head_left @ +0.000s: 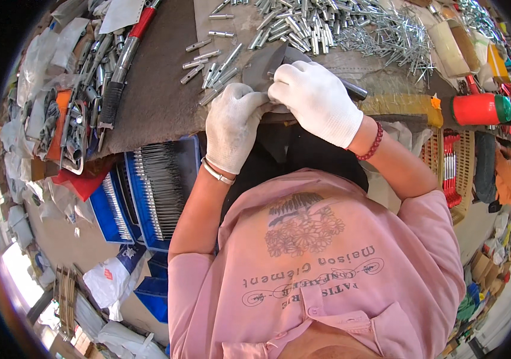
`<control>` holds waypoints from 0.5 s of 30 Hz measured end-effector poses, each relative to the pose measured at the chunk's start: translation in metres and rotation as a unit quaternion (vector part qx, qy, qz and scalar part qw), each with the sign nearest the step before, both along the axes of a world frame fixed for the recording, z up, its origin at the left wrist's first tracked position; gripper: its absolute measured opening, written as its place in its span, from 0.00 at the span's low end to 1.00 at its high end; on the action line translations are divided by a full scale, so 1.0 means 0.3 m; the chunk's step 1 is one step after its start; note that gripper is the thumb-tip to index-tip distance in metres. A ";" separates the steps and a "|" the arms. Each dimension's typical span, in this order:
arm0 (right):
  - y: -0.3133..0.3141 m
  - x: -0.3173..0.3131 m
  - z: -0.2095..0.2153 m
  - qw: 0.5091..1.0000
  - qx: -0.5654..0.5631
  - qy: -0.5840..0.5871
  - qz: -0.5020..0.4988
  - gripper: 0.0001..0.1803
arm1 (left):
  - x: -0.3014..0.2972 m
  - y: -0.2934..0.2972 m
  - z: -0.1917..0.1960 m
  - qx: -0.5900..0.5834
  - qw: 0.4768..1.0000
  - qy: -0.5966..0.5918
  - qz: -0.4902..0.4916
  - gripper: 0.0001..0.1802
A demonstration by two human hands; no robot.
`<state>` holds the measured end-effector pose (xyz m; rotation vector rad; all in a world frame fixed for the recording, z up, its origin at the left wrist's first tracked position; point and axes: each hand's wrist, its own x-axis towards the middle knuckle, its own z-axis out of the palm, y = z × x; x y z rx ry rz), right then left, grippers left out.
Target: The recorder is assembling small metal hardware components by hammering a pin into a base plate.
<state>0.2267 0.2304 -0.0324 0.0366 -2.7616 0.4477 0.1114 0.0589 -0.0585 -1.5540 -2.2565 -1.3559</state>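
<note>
While both gloved hands are placed close together at the near edge of the worktop (160,90), a long black-handled tool (125,60) is seen well to their left. The left grip (231,128) is formed by bent fingers; whether anything is held cannot be told. Metal tubes (192,74) are strewn just beyond it. The right grip (312,93) is curled inward, its contents hidden. Just right, a dark cylinder (354,90) is partly covered by it. Thin metal pins (390,39) are heaped beyond; farther right, a red-and-green cylinder (477,110) is seen.

Pink shirt (327,263) with floral print (304,230), white knit gloves (230,128), dark-red bead bracelet (375,142), pale bangle (218,172)
</note>
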 end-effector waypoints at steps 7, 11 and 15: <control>0.096 0.077 0.031 0.981 0.120 -0.062 -0.139 0.22 | -0.006 0.002 0.010 -0.007 1.000 0.026 -0.003 0.08; 0.119 0.133 0.001 0.991 -0.010 0.022 -0.132 0.22 | -0.007 0.001 0.012 -0.022 1.000 0.016 0.001 0.08; 0.046 0.202 0.094 0.985 -0.108 0.046 -0.130 0.27 | -0.009 0.005 -0.018 -0.016 1.000 -0.023 0.007 0.08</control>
